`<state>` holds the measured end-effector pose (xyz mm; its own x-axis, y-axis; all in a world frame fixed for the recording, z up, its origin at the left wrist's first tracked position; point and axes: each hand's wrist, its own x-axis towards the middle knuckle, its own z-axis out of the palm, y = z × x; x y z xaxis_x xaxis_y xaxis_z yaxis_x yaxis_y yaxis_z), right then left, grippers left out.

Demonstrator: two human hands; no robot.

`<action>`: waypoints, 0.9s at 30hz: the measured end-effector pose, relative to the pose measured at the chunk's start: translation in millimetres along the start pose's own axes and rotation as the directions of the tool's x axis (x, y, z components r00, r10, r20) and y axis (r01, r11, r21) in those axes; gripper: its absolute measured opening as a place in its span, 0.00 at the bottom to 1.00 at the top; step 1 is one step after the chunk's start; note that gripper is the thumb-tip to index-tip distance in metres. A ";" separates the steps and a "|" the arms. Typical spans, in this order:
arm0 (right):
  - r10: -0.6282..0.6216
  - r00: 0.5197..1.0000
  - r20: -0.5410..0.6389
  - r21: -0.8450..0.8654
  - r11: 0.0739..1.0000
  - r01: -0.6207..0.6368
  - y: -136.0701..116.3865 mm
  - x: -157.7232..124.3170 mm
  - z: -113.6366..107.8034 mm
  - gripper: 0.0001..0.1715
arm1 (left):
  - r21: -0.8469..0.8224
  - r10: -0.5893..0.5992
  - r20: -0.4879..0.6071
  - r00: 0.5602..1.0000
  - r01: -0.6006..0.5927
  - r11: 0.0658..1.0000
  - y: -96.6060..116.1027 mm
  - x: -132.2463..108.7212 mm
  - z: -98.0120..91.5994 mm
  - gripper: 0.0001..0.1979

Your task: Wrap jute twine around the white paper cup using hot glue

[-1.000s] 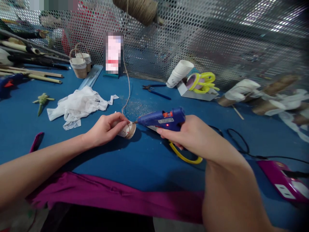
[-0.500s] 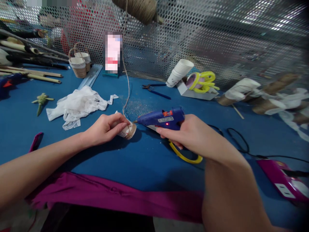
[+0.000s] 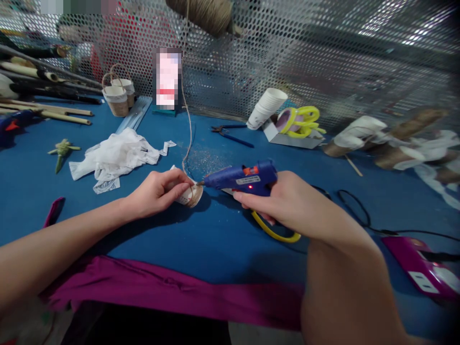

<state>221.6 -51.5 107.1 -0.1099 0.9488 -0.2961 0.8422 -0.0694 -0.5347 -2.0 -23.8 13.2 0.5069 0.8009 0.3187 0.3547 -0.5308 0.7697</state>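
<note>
- grip of right hand (image 3: 285,203) is closed around glue gun (image 3: 230,178); left hand (image 3: 156,192) pinches paper cup (image 3: 190,198) by its nozzle (image 3: 200,183), over tabletop (image 3: 215,249).
- i judge from afar: gluing twine (image 3: 191,130); next move needs steady pressing.

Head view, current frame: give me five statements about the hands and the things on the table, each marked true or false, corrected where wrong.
1. The right hand holds a blue glue gun. True.
2. The left hand grips the pliers. False: it holds a small cup; the pliers lie on the table.
3. The light on the glue gun is off. False: it glows red.
4. The glue gun's nozzle points toward the held cup. True.
5. The crumpled white material lies right of the glue gun. False: it lies left of it.
</note>
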 end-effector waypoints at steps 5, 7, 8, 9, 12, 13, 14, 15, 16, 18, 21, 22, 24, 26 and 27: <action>-0.007 1.000 0.000 -0.020 1.000 0.007 1.1 -0.5 0.1 0.18 | -0.003 0.008 -0.004 1.000 -0.008 1.000 0.0 -0.4 0.4 0.10; -0.009 1.000 -0.001 -0.029 1.000 0.009 1.5 -1.1 -0.2 0.17 | -0.001 0.010 -0.003 1.000 -0.010 1.000 0.1 -0.5 0.4 0.10; -0.007 1.000 0.001 -0.034 0.999 0.007 1.6 -1.3 -0.3 0.17 | 0.000 0.009 -0.003 1.000 -0.009 1.000 0.1 -0.5 0.4 0.10; -0.004 1.000 0.001 -0.037 0.999 0.004 1.6 -1.5 -0.3 0.17 | 0.002 0.009 -0.003 1.000 -0.009 1.000 0.2 -0.5 0.3 0.10; 0.003 1.000 0.003 -0.034 0.999 -0.003 1.2 -1.8 -0.1 0.19 | 0.007 0.003 -0.001 1.000 -0.003 1.000 0.3 -0.6 0.1 0.10; 0.005 1.000 0.004 -0.031 1.000 -0.005 1.0 -1.8 0.0 0.20 | 0.010 0.002 -0.001 1.000 -0.002 1.000 0.3 -0.6 0.1 0.10; 0.006 1.000 0.007 -0.029 1.000 -0.006 0.7 -1.9 0.2 0.21 | 0.011 0.003 -0.002 1.000 -0.003 1.000 0.3 -0.6 0.0 0.10; 0.007 1.000 0.011 -0.030 1.000 -0.007 0.5 -1.9 0.3 0.22 | 0.011 0.004 -0.002 1.000 -0.004 1.000 0.3 -0.5 0.0 0.10; 0.007 1.000 0.012 -0.032 0.999 -0.006 0.2 -2.1 0.4 0.22 | 0.010 0.006 -0.003 1.000 -0.006 1.000 0.3 -0.5 0.0 0.10; 0.001 1.000 0.010 -0.030 1.000 0.000 -0.4 -2.4 0.4 0.23 | 0.009 0.008 -0.003 1.000 -0.008 1.000 0.2 -0.6 0.0 0.10; 0.001 1.000 0.004 -0.020 1.000 -0.001 -1.0 -3.1 0.4 0.23 | 0.012 0.004 -0.002 1.000 -0.004 1.000 -0.1 -0.9 0.3 0.11; 0.003 1.000 0.004 -0.018 1.000 -0.003 -1.0 -3.3 0.4 0.24 | 0.017 0.003 -0.005 1.000 -0.003 1.000 -0.1 -1.1 0.4 0.11; 0.004 1.000 0.006 -0.015 1.000 -0.004 -0.6 -3.5 0.5 0.24 | 0.027 0.002 -0.013 1.000 -0.002 1.000 0.0 -1.2 0.7 0.11; -0.003 1.000 0.006 -0.009 1.000 0.003 0.2 -3.5 0.7 0.24 | 0.030 0.002 -0.017 1.000 -0.002 1.000 0.3 -1.2 0.8 0.11; -0.006 1.000 0.005 -0.006 1.000 0.006 0.6 -3.5 0.8 0.24 | 0.029 0.004 -0.017 1.000 -0.004 1.000 0.5 -1.0 0.9 0.11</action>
<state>222.1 -55.1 107.2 -0.1175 0.9477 -0.2967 0.8448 -0.0617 -0.5316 -1.7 -25.2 12.8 0.4950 0.8032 0.3314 0.3752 -0.5417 0.7522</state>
